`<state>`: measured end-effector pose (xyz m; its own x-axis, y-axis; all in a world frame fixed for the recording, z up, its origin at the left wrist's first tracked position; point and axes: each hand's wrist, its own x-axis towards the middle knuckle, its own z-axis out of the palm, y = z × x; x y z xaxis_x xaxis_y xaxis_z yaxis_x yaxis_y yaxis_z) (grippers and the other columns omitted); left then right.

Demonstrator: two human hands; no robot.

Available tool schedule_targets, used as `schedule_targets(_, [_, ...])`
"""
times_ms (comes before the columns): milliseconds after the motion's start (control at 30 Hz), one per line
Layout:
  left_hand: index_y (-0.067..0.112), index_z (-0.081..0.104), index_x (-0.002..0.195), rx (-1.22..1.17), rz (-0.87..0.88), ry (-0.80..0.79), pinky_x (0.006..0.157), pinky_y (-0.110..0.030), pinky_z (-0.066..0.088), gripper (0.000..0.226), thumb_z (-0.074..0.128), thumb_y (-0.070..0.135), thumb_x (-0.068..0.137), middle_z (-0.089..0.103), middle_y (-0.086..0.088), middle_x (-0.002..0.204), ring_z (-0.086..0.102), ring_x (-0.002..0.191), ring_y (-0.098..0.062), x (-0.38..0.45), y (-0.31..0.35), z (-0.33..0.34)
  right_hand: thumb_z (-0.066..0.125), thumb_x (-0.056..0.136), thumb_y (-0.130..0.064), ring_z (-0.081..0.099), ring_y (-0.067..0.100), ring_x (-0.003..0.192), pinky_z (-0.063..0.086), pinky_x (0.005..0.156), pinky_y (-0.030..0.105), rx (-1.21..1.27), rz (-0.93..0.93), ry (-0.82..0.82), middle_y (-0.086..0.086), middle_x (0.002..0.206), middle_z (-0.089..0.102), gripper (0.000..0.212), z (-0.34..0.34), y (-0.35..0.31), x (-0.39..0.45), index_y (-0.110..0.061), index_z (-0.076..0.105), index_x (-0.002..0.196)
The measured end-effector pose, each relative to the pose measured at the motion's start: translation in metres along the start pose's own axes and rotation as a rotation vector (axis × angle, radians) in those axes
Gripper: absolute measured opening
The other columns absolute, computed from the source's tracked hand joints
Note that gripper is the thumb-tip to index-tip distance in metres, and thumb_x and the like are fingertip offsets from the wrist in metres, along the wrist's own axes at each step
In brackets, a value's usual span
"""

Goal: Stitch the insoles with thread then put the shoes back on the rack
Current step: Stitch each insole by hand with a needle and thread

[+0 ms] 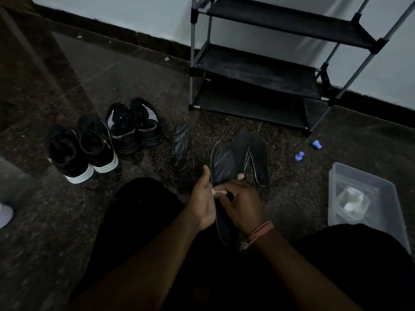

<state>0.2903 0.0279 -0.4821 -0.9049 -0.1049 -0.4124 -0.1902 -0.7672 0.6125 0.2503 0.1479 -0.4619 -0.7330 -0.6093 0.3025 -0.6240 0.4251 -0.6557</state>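
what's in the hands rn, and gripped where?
One insole. Left hand grips its left edge near the middle; right hand pinches the same stretch from the right. Needle or thread not discernible.

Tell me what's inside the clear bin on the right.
The bin holds a clear zip bag with pale, whitish contents; what they are cannot be told. A knee covers the bin's near end.
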Motion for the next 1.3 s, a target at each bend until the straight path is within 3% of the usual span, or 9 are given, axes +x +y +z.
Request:
schedule_targets(133, [0.007, 0.056, 0.139, 0.082, -0.005, 0.022, 0.104, -0.034, 0.048, 0.081, 0.017, 0.067, 0.101, 0.063, -0.013, 0.137, 0.06, 0.129, -0.023, 0.003, -0.002, -0.001, 0.074, 0.082, -0.008, 0.062, 0.014, 0.083, 0.047, 0.096, 0.029, -0.112, -0.022, 0.083, 0.0, 0.088, 0.071, 0.015, 0.002, -0.003, 0.004, -0.019, 0.078, 0.091])
schedule_targets(233, [0.019, 0.056, 0.14, 0.141, -0.02, 0.029, 0.109, -0.037, 0.045, 0.081, 0.02, 0.075, 0.094, 0.064, -0.006, 0.137, 0.059, 0.129, -0.018, 0.003, -0.009, 0.001, 0.075, 0.082, -0.01, 0.06, 0.018, 0.083, 0.051, 0.08, 0.03, -0.178, 0.033, 0.137, 0.002, 0.087, 0.068, 0.015, 0.002, 0.002, 0.007, -0.019, 0.078, 0.094])
schedule_targets(333, [0.024, 0.059, 0.135, 0.201, -0.025, 0.046, 0.102, -0.03, 0.047, 0.077, 0.016, 0.073, 0.095, 0.067, 0.0, 0.133, 0.061, 0.126, -0.012, 0.004, -0.012, 0.002, 0.072, 0.083, -0.013, 0.061, 0.019, 0.084, 0.052, 0.076, 0.033, -0.2, 0.078, 0.123, 0.0, 0.087, 0.068, 0.015, 0.002, 0.002, 0.003, -0.021, 0.078, 0.094])
schedule_targets(500, [0.017, 0.064, 0.132, 0.212, -0.009, 0.072, 0.101, -0.035, 0.049, 0.079, 0.025, 0.075, 0.094, 0.068, -0.009, 0.131, 0.066, 0.12, -0.02, 0.006, -0.008, -0.005, 0.063, 0.082, -0.014, 0.061, 0.013, 0.074, 0.052, 0.069, 0.036, -0.061, 0.071, -0.065, -0.001, 0.077, 0.067, 0.014, 0.002, -0.01, -0.013, -0.021, 0.074, 0.078])
schedule_targets(567, [0.016, 0.065, 0.13, 0.237, -0.015, 0.089, 0.102, -0.038, 0.05, 0.08, 0.03, 0.077, 0.091, 0.069, -0.01, 0.129, 0.067, 0.119, -0.022, 0.008, -0.008, -0.008, 0.06, 0.082, -0.017, 0.059, 0.015, 0.075, 0.051, 0.07, 0.037, -0.103, 0.051, -0.098, -0.002, 0.078, 0.066, 0.015, -0.001, -0.011, -0.015, -0.023, 0.074, 0.079])
schedule_targets(800, [0.012, 0.057, 0.14, 0.14, -0.048, 0.082, 0.116, -0.049, 0.039, 0.091, 0.028, 0.08, 0.088, 0.064, -0.015, 0.136, 0.06, 0.128, -0.028, 0.007, -0.01, -0.009, 0.069, 0.083, -0.02, 0.056, 0.018, 0.074, 0.047, 0.074, 0.035, -0.317, 0.013, 0.05, -0.004, 0.078, 0.068, 0.009, -0.001, -0.005, 0.006, -0.026, 0.076, 0.08])
schedule_targets(933, [0.018, 0.058, 0.14, 0.132, -0.107, 0.04, 0.114, -0.047, 0.042, 0.086, 0.025, 0.079, 0.089, 0.064, -0.012, 0.137, 0.06, 0.128, -0.026, 0.005, -0.019, -0.005, 0.072, 0.083, -0.014, 0.06, 0.02, 0.08, 0.048, 0.076, 0.034, -0.228, 0.109, 0.148, -0.003, 0.084, 0.069, 0.01, -0.009, 0.005, 0.009, -0.024, 0.074, 0.083])
schedule_targets(1133, [0.013, 0.064, 0.133, 0.172, -0.063, 0.126, 0.107, -0.044, 0.048, 0.09, 0.03, 0.081, 0.085, 0.071, -0.013, 0.125, 0.067, 0.118, -0.026, 0.011, -0.012, -0.007, 0.064, 0.077, -0.01, 0.06, 0.015, 0.072, 0.049, 0.069, 0.032, -0.147, 0.076, -0.071, -0.002, 0.076, 0.067, 0.015, 0.006, -0.014, -0.014, -0.022, 0.074, 0.077])
schedule_targets(1300, [0.019, 0.061, 0.137, 0.169, -0.098, 0.104, 0.112, -0.045, 0.044, 0.087, 0.032, 0.081, 0.083, 0.067, -0.009, 0.132, 0.063, 0.124, -0.023, 0.009, -0.019, -0.007, 0.068, 0.08, -0.007, 0.061, 0.023, 0.076, 0.052, 0.072, 0.035, -0.202, 0.162, 0.093, 0.005, 0.079, 0.067, 0.012, 0.002, 0.006, 0.009, -0.017, 0.073, 0.078])
